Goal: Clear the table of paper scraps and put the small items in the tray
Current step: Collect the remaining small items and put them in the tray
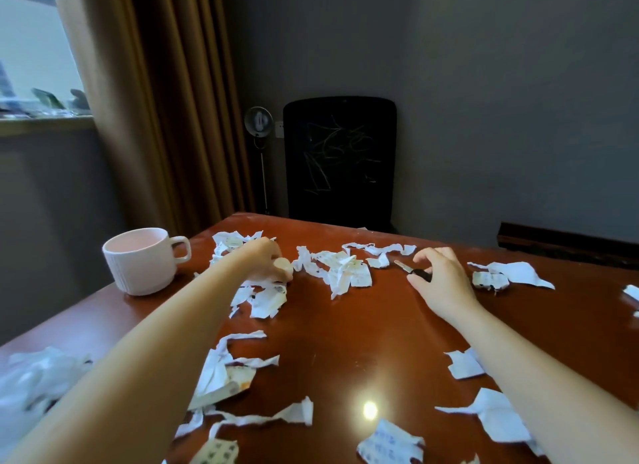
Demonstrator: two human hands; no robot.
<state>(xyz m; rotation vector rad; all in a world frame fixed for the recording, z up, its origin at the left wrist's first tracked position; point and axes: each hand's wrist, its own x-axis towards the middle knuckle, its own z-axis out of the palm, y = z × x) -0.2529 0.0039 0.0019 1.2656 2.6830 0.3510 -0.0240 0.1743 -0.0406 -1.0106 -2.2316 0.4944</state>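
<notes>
A: Head view. What's the surface [345,346] like?
B: Glossy red-brown wood w/ a rounded far edge and a lamp glare toward the near edge. Paper scraps [345,275] all over it: white, thin, ragged, some crumpled, some w/ print or brownish stains. The thickest band runs across the far part, w/ more along the near and right edges.
A: And the left hand [262,259]?
B: Stretched to the far-left part, fingers curled round a small round pale piece [283,265]. It's stubby, matte and cork-coloured, sits right at the fingertips, and scraps lie just under it.
A: And the right hand [441,278]?
B: Far part, right of centre. Thumb + curled fingers pinch the black end of a key-like item [413,270]. Its thin metal blade pokes out left of the hand, toward the scraps. Can't tell if it's lifted off the wood.
A: Anything else?
B: A pale pink mug [145,263], ribbed matte ceramic, stands upright at the far-left corner. Its handle points toward the left hand, near but apart. A crinkled clear plastic bag [38,377] lies at the left edge. There's a dark, low, long wooden thing [567,244] past the far-right corner, but I can't tell what it is. A black mesh chair back [339,159] stands behind the far edge, w/ a brown pleated curtain [166,100] left of it.
</notes>
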